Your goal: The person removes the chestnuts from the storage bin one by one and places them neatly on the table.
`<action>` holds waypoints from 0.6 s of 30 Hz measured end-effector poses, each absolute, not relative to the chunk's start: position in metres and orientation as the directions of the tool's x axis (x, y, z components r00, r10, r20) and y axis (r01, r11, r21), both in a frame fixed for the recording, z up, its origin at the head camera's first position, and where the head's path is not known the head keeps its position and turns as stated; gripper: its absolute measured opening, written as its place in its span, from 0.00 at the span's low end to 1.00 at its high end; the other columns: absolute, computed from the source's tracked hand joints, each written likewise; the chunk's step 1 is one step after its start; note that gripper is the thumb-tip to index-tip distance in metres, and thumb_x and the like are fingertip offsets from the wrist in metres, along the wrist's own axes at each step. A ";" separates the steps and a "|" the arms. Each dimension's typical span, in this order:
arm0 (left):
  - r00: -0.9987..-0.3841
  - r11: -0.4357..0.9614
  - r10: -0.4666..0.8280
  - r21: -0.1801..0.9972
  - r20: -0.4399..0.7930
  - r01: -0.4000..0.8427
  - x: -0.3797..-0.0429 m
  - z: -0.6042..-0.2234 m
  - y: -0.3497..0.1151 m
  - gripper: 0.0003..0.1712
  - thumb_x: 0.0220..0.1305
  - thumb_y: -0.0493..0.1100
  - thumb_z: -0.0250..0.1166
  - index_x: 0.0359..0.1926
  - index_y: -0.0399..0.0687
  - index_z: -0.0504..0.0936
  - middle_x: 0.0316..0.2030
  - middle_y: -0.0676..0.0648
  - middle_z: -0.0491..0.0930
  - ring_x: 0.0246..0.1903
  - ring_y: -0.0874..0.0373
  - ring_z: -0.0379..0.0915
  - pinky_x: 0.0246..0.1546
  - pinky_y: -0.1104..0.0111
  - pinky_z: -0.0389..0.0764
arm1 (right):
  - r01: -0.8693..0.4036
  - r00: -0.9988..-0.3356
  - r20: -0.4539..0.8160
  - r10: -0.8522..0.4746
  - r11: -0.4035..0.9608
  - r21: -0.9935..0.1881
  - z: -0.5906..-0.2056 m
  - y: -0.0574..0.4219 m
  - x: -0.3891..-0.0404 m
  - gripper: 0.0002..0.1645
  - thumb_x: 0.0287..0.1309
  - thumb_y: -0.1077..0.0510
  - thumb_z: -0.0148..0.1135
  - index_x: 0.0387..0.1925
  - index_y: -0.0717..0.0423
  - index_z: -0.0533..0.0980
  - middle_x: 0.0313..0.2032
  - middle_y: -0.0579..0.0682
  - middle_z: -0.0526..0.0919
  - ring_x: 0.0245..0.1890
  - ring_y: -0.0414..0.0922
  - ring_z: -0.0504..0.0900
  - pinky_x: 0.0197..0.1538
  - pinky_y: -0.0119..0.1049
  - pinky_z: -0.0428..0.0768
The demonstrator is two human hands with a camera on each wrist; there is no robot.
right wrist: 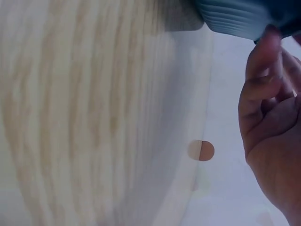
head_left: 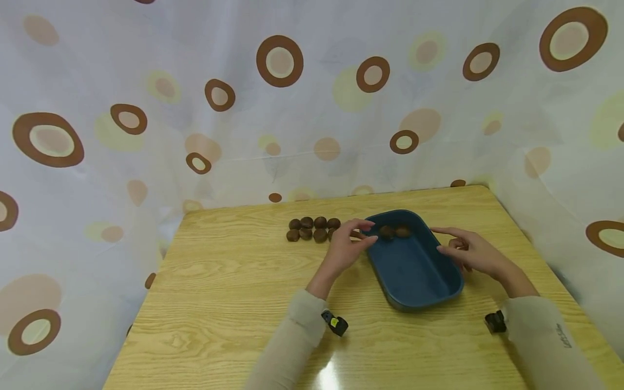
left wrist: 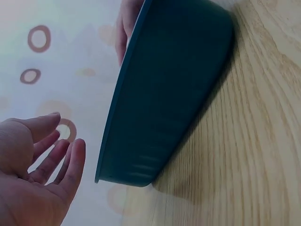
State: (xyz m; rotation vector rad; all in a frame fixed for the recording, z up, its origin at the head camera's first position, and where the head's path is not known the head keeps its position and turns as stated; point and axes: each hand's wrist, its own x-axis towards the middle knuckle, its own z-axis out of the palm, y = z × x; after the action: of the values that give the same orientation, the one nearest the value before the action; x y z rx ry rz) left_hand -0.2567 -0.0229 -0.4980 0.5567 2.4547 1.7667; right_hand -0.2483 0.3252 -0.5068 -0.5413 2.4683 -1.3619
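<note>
A dark blue rectangular tub (head_left: 411,271) with rounded corners stands at an angle on the table. Two brown round pieces (head_left: 395,232), perhaps chestnuts, lie at its far end. My left hand (head_left: 347,246) hovers by the far left rim, thumb and fingers apart; the left wrist view shows this hand (left wrist: 42,165) holding nothing, beside the tub's wall (left wrist: 164,84). At the opposite rim, my right hand (head_left: 470,250) grips the tub with thumb over the edge and some fingers curled outside. The right wrist view shows those bent fingers (right wrist: 256,94) against the tub.
Left of the tub, several similar brown pieces (head_left: 306,229) lie in two rows, partly covered by my left hand. The wooden table (head_left: 219,292) meets a patterned curtain (head_left: 312,108) at the back and sides.
</note>
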 end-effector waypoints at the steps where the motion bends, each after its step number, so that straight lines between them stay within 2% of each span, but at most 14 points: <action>1: -0.932 0.275 0.331 0.930 0.149 0.246 -0.256 -0.498 -0.020 0.22 0.73 0.48 0.67 0.65 0.52 0.81 0.59 0.49 0.79 0.50 0.58 0.81 0.45 0.70 0.84 | -0.206 -0.894 -0.039 -0.446 0.487 -0.849 -0.508 0.324 -0.249 0.33 0.77 0.56 0.58 0.78 0.54 0.63 0.18 0.55 0.75 0.13 0.56 0.70 0.18 0.45 0.75; 4: -0.931 0.274 0.341 0.934 0.130 0.231 -0.255 -0.496 -0.011 0.22 0.73 0.48 0.67 0.65 0.52 0.80 0.60 0.51 0.79 0.52 0.58 0.81 0.45 0.71 0.84 | -0.223 -0.893 -0.019 -0.450 0.478 -0.849 -0.509 0.321 -0.251 0.32 0.76 0.60 0.57 0.77 0.55 0.64 0.18 0.54 0.75 0.12 0.55 0.67 0.18 0.43 0.74; 6: -0.929 0.267 0.350 0.937 0.121 0.223 -0.254 -0.496 -0.005 0.23 0.73 0.48 0.67 0.66 0.51 0.80 0.60 0.50 0.79 0.54 0.58 0.81 0.46 0.72 0.84 | -0.206 -0.892 -0.033 -0.452 0.468 -0.859 -0.509 0.319 -0.252 0.32 0.76 0.61 0.58 0.76 0.57 0.65 0.17 0.56 0.74 0.13 0.56 0.69 0.19 0.43 0.75; 11: -0.922 0.263 0.372 0.940 0.107 0.216 -0.254 -0.495 0.009 0.24 0.74 0.48 0.66 0.68 0.50 0.78 0.62 0.48 0.78 0.57 0.58 0.80 0.47 0.71 0.83 | -0.135 -0.902 -0.090 -0.423 0.474 -0.870 -0.508 0.313 -0.251 0.32 0.74 0.52 0.63 0.72 0.59 0.69 0.17 0.61 0.78 0.16 0.58 0.80 0.22 0.46 0.81; 15: -0.919 0.280 0.384 0.938 0.085 0.203 -0.257 -0.494 0.017 0.25 0.75 0.47 0.65 0.69 0.48 0.76 0.64 0.46 0.77 0.60 0.53 0.79 0.50 0.70 0.83 | -0.129 -0.914 -0.088 -0.397 0.488 -0.863 -0.508 0.309 -0.251 0.33 0.73 0.49 0.64 0.71 0.58 0.70 0.19 0.59 0.80 0.17 0.58 0.81 0.24 0.46 0.81; 18: -0.926 0.311 0.375 0.933 0.054 0.181 -0.260 -0.493 0.023 0.26 0.75 0.46 0.64 0.70 0.48 0.75 0.66 0.46 0.75 0.61 0.50 0.77 0.51 0.69 0.83 | -0.153 -0.918 -0.059 -0.391 0.490 -0.858 -0.510 0.307 -0.253 0.37 0.73 0.50 0.63 0.76 0.56 0.64 0.22 0.56 0.83 0.19 0.57 0.80 0.24 0.45 0.81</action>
State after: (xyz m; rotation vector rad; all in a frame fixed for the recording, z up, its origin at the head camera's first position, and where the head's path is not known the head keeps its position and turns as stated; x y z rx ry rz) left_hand -0.2605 0.0234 -0.4931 0.5141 2.3986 1.6716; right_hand -0.2531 0.3067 -0.5097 -0.4642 2.4897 -1.3975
